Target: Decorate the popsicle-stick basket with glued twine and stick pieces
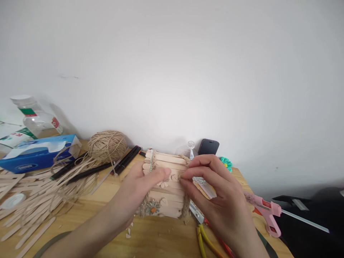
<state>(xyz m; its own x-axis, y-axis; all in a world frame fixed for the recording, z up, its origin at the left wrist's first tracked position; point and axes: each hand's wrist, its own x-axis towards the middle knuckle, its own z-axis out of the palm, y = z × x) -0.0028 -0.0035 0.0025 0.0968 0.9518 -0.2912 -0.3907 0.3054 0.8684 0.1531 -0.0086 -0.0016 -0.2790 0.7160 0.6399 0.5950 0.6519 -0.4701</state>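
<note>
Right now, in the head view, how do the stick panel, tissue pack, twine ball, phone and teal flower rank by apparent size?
1. Stick panel and tissue pack: too close to rank, as the panel is partly covered.
2. Twine ball
3. Phone
4. Teal flower, partly hidden

At nine o'clock, a clear glass bottle with a white lid and green-and-red labels (37,123) is seen before the plain white wall (172,71). Just below it, a blue printed tissue pack (29,161) is placed on the pale wooden desk (152,238). Slim black pens (129,160) are laid at eight o'clock. Towards four o'clock, a dark smartphone (209,147) is propped against the wall, and a turquoise flower with a yellow centre (226,163) is set near it.
</note>
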